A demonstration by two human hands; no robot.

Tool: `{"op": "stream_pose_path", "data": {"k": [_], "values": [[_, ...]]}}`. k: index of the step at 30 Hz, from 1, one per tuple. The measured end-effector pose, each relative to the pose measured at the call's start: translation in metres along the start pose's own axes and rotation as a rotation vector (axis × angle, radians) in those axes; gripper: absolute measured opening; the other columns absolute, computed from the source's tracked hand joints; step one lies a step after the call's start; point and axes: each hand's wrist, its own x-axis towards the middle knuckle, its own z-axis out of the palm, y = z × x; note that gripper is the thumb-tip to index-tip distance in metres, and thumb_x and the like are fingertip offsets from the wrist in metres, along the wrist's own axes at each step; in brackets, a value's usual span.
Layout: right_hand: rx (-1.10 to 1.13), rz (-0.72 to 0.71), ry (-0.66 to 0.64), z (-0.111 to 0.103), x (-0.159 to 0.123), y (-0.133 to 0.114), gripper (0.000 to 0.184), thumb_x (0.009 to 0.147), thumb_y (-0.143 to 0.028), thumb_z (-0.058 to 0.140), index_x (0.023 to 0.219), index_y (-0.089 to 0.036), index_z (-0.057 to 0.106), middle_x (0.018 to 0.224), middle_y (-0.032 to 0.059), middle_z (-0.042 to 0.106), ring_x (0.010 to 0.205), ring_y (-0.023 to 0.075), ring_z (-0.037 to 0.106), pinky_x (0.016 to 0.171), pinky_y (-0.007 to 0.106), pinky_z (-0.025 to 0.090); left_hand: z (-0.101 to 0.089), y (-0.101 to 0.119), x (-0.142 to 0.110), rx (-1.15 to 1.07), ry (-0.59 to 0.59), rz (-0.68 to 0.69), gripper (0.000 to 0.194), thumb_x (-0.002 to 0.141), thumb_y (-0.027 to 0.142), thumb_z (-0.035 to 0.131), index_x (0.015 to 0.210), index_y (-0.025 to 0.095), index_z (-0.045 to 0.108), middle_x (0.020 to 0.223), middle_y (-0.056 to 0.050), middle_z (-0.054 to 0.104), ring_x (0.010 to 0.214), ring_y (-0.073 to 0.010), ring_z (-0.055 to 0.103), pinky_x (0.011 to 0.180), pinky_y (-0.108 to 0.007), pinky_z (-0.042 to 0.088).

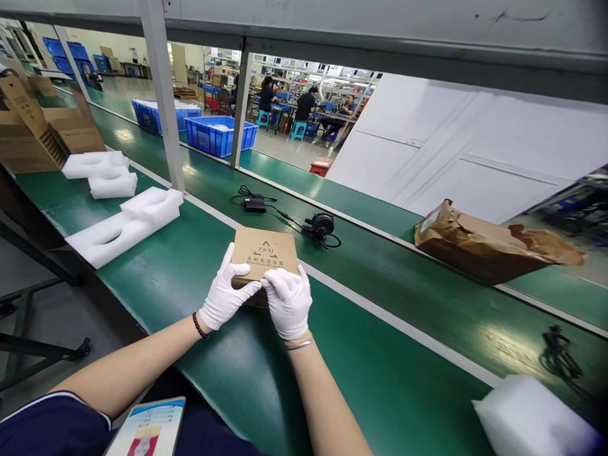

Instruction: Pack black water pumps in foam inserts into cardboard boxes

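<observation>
A small brown cardboard box [265,254] with printed lettering rests on the green belt [389,384] in front of me. My left hand [225,292], in a white glove, grips its near left edge, fingers curled over the side. My right hand [288,300], also gloved, closes on the near right corner of the box. Just beyond the box lies a black power adapter [254,204] with its cable running to a small round black device [321,225].
White foam inserts [127,225] lie on the belt at left, more foam [533,419] at lower right. Open cardboard cartons [36,127] stand far left. A torn brown paper package [484,245] sits at right, a black cable bundle [558,355] near it. Blue crates [218,134] and seated people are beyond.
</observation>
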Motion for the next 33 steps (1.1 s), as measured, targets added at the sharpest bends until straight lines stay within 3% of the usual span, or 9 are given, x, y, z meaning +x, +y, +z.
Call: {"op": "stream_pose_path", "data": {"k": [4, 8, 14, 17, 20, 23, 26, 28, 33], "values": [[-0.114, 0.089, -0.042, -0.009, -0.009, -0.017, 0.031, 0.100, -0.038, 0.051, 0.127, -0.027, 0.064, 0.114, 0.0096, 0.071, 0.107, 0.0261, 0.063, 0.118, 0.057, 0.026, 0.001, -0.001, 0.010, 0.048, -0.088, 0.036, 0.049, 0.082, 0.057, 0.070, 0.108, 0.017, 0.059, 0.164, -0.019, 0.021, 0.145, -0.0317, 0.039, 0.117, -0.048, 0.039], [-0.407, 0.181, -0.128, -0.033, -0.053, -0.008, 0.057, 0.086, -0.052, 0.069, 0.135, -0.026, 0.058, 0.138, 0.0181, 0.056, 0.130, 0.0418, 0.045, 0.112, 0.075, 0.009, 0.032, -0.002, 0.033, -0.069, -0.488, 0.128, 0.055, 0.096, 0.059, 0.046, 0.126, 0.016, 0.059, 0.166, -0.016, 0.015, 0.151, -0.0314, 0.025, 0.122, -0.047, 0.030], [-0.808, 0.559, -0.219, -0.098, -0.061, 0.109, 0.061, 0.086, -0.049, 0.070, 0.140, -0.025, 0.054, 0.146, 0.0171, 0.048, 0.139, 0.0417, 0.032, 0.111, 0.074, 0.014, 0.134, -0.018, 0.025, 0.329, -1.112, 0.288, 0.077, 0.095, 0.061, 0.042, 0.155, 0.014, 0.032, 0.160, -0.018, 0.032, 0.149, -0.0370, 0.027, 0.122, -0.058, 0.021], [-0.811, 0.742, -0.438, -0.140, -0.017, 0.161, 0.064, 0.096, -0.030, 0.057, 0.155, -0.020, 0.033, 0.160, 0.0194, 0.029, 0.148, 0.0373, 0.017, 0.111, 0.070, 0.017, 0.151, -0.032, 0.005, 0.678, -1.137, 0.631, 0.063, 0.094, 0.057, 0.046, 0.145, 0.021, 0.052, 0.156, -0.016, 0.040, 0.147, -0.0418, 0.029, 0.120, -0.065, 0.016], [-0.823, 0.891, -0.386, -0.166, 0.017, 0.175, 0.047, 0.099, -0.014, 0.045, 0.146, -0.014, 0.046, 0.158, 0.0215, 0.034, 0.145, 0.0319, 0.030, 0.112, 0.063, 0.027, 0.147, -0.039, 0.005, 0.805, -1.092, 0.820, 0.063, 0.096, 0.056, 0.039, 0.144, 0.019, 0.053, 0.155, -0.018, 0.042, 0.144, -0.0412, 0.036, 0.115, -0.061, 0.026], [-0.830, 0.743, -0.157, -0.186, 0.013, 0.133, 0.048, 0.095, -0.038, 0.051, 0.133, -0.008, 0.055, 0.152, 0.0181, 0.044, 0.141, 0.0316, 0.039, 0.105, 0.055, 0.040, 0.147, -0.036, 0.016, 0.880, -1.083, 0.961, 0.066, 0.097, 0.050, 0.027, 0.143, 0.010, 0.052, 0.151, -0.024, 0.043, 0.140, -0.0449, 0.037, 0.107, -0.061, 0.034], [-0.749, 0.465, -0.066, -0.225, -0.042, 0.032, 0.075, 0.092, -0.044, 0.005, 0.092, -0.008, 0.070, 0.155, 0.0024, 0.039, 0.142, 0.0309, 0.032, 0.106, 0.045, 0.034, 0.151, -0.030, 0.021, 0.929, -1.096, 1.078, 0.068, 0.099, 0.046, 0.016, 0.142, 0.005, 0.049, 0.147, -0.026, 0.045, 0.136, -0.0438, 0.040, 0.101, -0.059, 0.039], [-0.731, 0.414, -0.077, -0.268, -0.112, -0.045, 0.043, 0.097, -0.044, 0.039, 0.095, -0.021, 0.075, 0.136, 0.0006, 0.063, 0.135, 0.0193, 0.049, 0.108, 0.040, 0.042, 0.152, -0.028, 0.023, 0.951, -1.115, 1.100, 0.070, 0.099, 0.047, 0.013, 0.142, 0.005, 0.048, 0.146, -0.026, 0.046, 0.133, -0.0418, 0.042, 0.100, -0.058, 0.041], [-1.051, 1.614, -0.150, -0.378, -0.318, -0.162, 0.032, 0.093, -0.028, 0.048, 0.084, -0.011, 0.073, 0.100, 0.0205, 0.072, 0.101, 0.0209, 0.068, 0.088, 0.036, 0.046, 0.156, -0.029, 0.026, 0.960, -1.162, 1.070, 0.073, 0.097, 0.049, 0.012, 0.140, 0.005, 0.050, 0.143, -0.026, 0.050, 0.126, -0.0404, 0.048, 0.096, -0.059, 0.045]]}}
